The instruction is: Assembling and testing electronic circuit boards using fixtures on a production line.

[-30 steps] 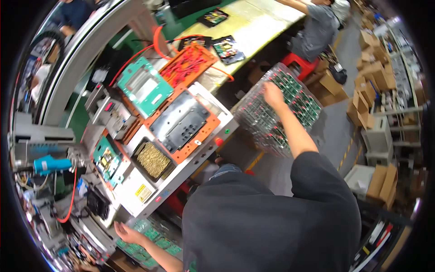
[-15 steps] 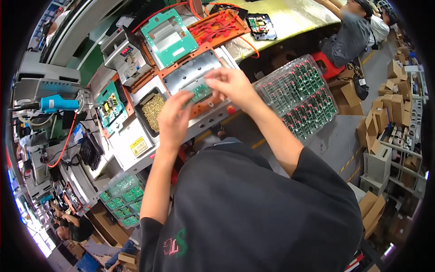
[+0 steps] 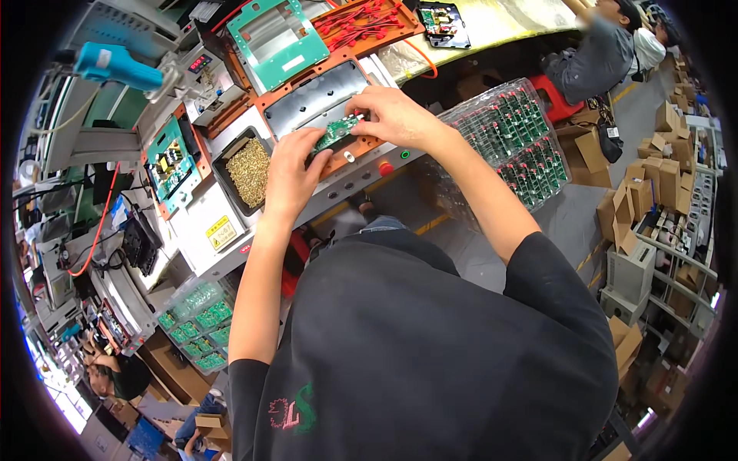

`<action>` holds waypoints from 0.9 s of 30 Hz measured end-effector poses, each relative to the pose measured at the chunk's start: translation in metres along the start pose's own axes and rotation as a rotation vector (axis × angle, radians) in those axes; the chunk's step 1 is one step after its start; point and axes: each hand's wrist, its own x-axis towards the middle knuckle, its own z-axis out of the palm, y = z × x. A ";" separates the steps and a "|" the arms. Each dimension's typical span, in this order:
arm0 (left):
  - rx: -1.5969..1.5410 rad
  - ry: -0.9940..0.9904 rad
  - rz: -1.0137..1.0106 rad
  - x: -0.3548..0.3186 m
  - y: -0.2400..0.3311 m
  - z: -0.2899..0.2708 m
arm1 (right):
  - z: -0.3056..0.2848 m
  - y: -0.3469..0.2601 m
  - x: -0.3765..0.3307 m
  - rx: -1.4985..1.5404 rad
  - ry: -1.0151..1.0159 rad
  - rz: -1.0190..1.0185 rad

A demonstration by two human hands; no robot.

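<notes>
In the head view, the black housing [image 3: 315,96] lying in its orange frame [image 3: 357,144] serves as the landmark. A second ago the right hand [image 3: 396,119] was out over the clear plastic tray [image 3: 492,94] to the right of the housing, with the left hand [image 3: 296,165] well apart from it. Half a second ago both were blurred above the housing. Now they show sharply at its near edge, and the small green circuit board [image 3: 336,132] is between them, so both hands are taken up with this one piece.

The left hand is half curled, its fingertips at the board's left end. The right hand is bent down from the other side, thumb and fingers narrowed on the right end. Whether the board touches the housing underneath, I cannot tell.

The board looks oblong and slightly tilted, with small pale and metallic spots on its green face and a bit of red near the right hand; finer detail is too small to read.

Left of the housing stands a dark bin of brass-coloured pieces [image 3: 248,170]; beyond it lies a green plate [image 3: 314,48].
</notes>
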 end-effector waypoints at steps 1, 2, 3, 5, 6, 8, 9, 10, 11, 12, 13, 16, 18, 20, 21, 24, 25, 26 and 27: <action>0.026 0.013 0.018 -0.001 0.001 0.002 | -0.001 -0.001 -0.002 -0.026 0.017 -0.018; 0.052 0.025 0.036 -0.001 0.002 0.004 | -0.001 -0.001 -0.003 -0.053 0.035 -0.035; 0.061 0.032 0.040 -0.001 0.003 0.006 | -0.001 -0.001 -0.003 -0.071 0.027 -0.028; 0.073 0.060 0.030 -0.003 0.004 0.010 | 0.001 -0.005 -0.004 -0.075 0.026 0.001; 0.075 0.074 0.025 -0.004 0.003 0.012 | 0.001 -0.007 -0.005 -0.078 0.023 0.019; 0.097 0.060 0.036 -0.009 0.002 0.011 | 0.000 -0.009 -0.005 -0.096 0.000 0.018; 0.110 0.058 0.044 -0.011 0.004 0.009 | -0.002 -0.008 -0.005 -0.100 -0.012 0.011; 0.123 0.057 0.049 -0.013 0.005 0.008 | -0.003 -0.009 -0.003 -0.102 -0.025 0.004; 0.122 0.051 0.022 -0.017 0.004 0.010 | -0.007 -0.011 0.002 -0.056 -0.006 0.063; 0.112 0.086 -0.002 -0.020 0.005 0.008 | -0.011 -0.015 0.013 -0.005 0.001 0.112; 0.093 0.113 -0.012 -0.019 0.008 0.006 | -0.016 -0.016 0.021 0.040 0.021 0.175; 0.057 0.240 -0.058 -0.018 0.012 -0.003 | -0.011 0.017 0.087 0.042 0.453 0.005; -0.066 0.315 -0.129 -0.012 0.017 -0.008 | -0.009 0.052 0.146 0.177 0.426 0.115; -0.522 0.260 -0.411 -0.008 0.021 -0.018 | -0.010 0.068 0.181 0.503 0.317 0.284; -0.782 0.249 -0.546 -0.002 0.019 -0.024 | -0.013 0.067 0.195 0.802 0.243 0.319; -1.186 0.222 -0.746 0.006 0.022 -0.043 | -0.016 0.023 0.174 1.170 0.437 0.273; -1.283 0.190 -0.748 0.005 0.021 -0.050 | -0.022 0.005 0.139 1.010 0.325 0.052; -1.373 0.151 -0.744 0.005 0.023 -0.058 | -0.026 -0.017 0.107 0.898 0.287 -0.015; -1.372 0.172 -0.797 0.012 0.032 -0.059 | -0.027 -0.024 0.073 0.808 0.196 -0.036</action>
